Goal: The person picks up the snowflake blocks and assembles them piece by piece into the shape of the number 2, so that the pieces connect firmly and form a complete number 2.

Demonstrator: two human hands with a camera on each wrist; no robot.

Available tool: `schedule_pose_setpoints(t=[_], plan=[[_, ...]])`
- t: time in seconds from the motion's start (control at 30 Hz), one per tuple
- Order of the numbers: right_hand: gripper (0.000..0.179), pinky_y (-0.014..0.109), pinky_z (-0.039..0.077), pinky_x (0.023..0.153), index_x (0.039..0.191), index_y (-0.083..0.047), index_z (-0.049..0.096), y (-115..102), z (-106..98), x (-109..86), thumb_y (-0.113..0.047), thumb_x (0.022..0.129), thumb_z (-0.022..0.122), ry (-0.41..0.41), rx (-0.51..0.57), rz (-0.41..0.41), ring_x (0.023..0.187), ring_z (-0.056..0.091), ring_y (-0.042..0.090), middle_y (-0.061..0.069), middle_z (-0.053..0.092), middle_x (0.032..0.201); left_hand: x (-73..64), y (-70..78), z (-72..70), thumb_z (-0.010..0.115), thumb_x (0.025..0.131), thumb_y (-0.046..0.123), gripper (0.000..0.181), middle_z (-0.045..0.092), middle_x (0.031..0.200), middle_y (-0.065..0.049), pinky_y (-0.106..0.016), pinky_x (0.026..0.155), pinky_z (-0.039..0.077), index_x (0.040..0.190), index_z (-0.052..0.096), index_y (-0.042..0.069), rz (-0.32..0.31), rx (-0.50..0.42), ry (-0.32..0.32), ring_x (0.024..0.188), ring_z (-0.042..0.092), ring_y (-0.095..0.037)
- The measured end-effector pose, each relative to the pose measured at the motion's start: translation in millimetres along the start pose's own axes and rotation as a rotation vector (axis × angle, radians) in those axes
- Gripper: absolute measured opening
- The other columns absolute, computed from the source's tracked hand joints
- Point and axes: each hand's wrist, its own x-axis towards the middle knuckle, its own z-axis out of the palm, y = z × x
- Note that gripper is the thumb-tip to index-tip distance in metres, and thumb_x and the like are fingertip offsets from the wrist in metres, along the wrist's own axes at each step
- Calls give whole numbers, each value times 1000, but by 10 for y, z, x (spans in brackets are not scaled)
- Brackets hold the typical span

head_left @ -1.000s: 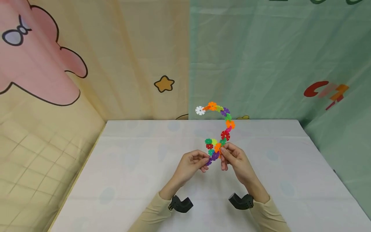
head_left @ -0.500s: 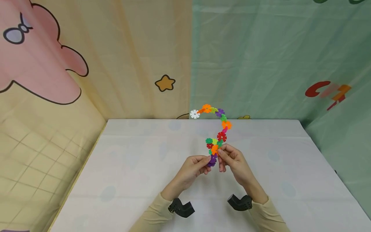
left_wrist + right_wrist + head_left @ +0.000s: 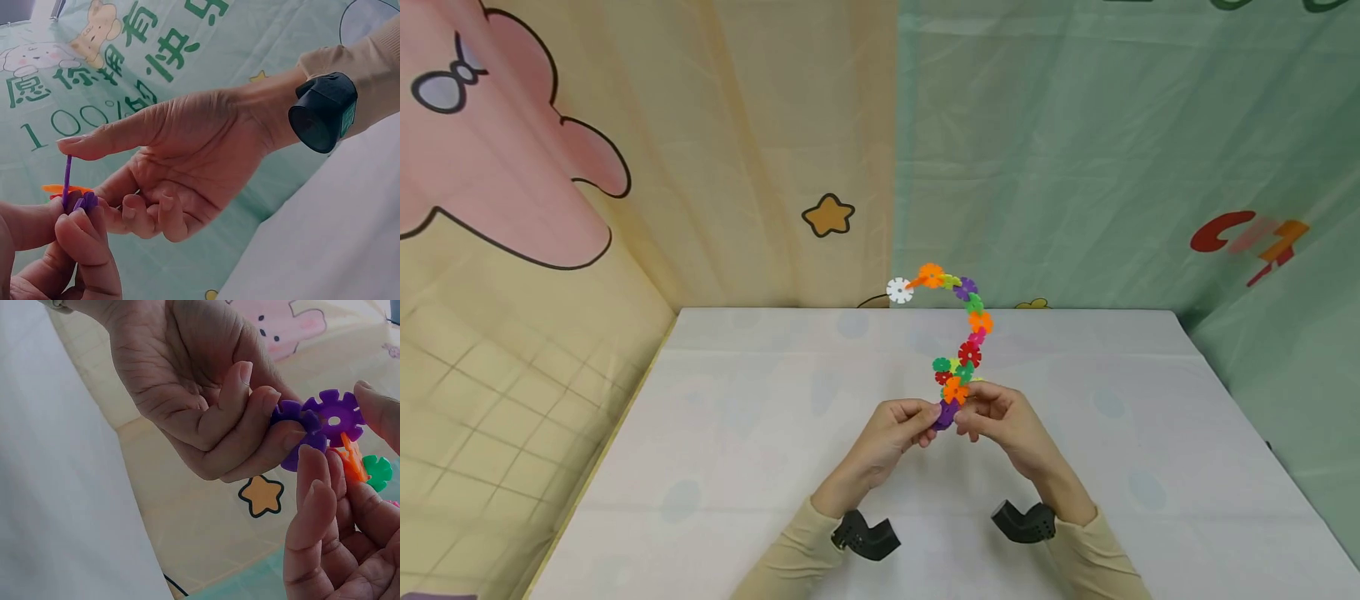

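A chain of colourful plastic snowflake discs curves upward in the head view, from a purple disc at the bottom to a white disc at the top. My left hand pinches a purple disc at the lower end. Close beside it, my right hand grips the neighbouring purple disc, its thumb on the rim in the right wrist view. The two purple discs overlap there; whether their slots interlock is hidden by fingers. An orange disc sits just above, with a short green, red and yellow side branch at its left.
Below the hands lies a white-covered table. Printed curtains hang behind its far edge and along both sides. Each wrist carries a black camera mount.
My right hand has shifted its hold from around the orange disc down to the purple discs. The upper chain has swung slightly left, and the two purple discs have come together.
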Motion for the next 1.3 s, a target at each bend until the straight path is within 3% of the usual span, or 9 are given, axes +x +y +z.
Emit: schedule_pose_setpoints(t=[0.17, 0.37, 0.63, 0.87, 1.13, 1.3], plan=[[22, 26, 51, 62, 105, 12, 57, -5, -6, -3, -4, 90, 64, -6, -12, -1, 75, 57, 17, 9, 61, 90, -1, -14, 15, 59, 95, 10, 24, 57, 67, 0, -18, 60, 45, 92, 61, -14, 43, 37, 5, 59, 48, -9], [22, 33, 53, 77, 107, 9, 58, -26, -26, -6, -4, 90, 63, 20, -46, 30, 84, 60, 25, 10, 62, 98, -2, -47, 21, 61, 94, 11, 26, 59, 70, -1, -19, 61, 46, 98, 64, -14, 125, 145, 51, 62, 52, -11], [30, 33, 52, 85, 115, 14, 54, -45, -68, -10, 0, 90, 63, 22, 10, 18, 93, 65, 21, 16, 66, 105, -141, 216, 54, 64, 88, -2, 14, 68, 90, -18, -26, 67, 56, 100, 68, -9, 285, 320, 141, 78, 60, -44], [28, 32, 49, 90, 118, 8, 56, -35, -78, -13, 0, 91, 60, 36, 77, 1, 101, 63, 23, 17, 64, 112, -186, 330, 62, 67, 85, -5, 24, 66, 84, -19, -36, 66, 57, 108, 58, -9, 390, 370, 206, 69, 66, -24], [22, 29, 48, 91, 113, 0, 61, -15, -67, -4, 4, 93, 56, 74, 176, -64, 99, 64, 18, 6, 67, 106, -247, 348, 135, 68, 85, -3, 12, 69, 87, -18, -31, 69, 57, 96, 67, -9, 405, 417, 161, 74, 68, -28], [21, 29, 48, 90, 109, -5, 63, -19, -30, 3, 6, 92, 56, 114, 230, -67, 96, 65, 16, 5, 67, 103, -253, 308, 179, 70, 82, -5, 13, 69, 86, -18, -31, 67, 57, 94, 69, -10, 451, 449, 162, 71, 68, -27]])
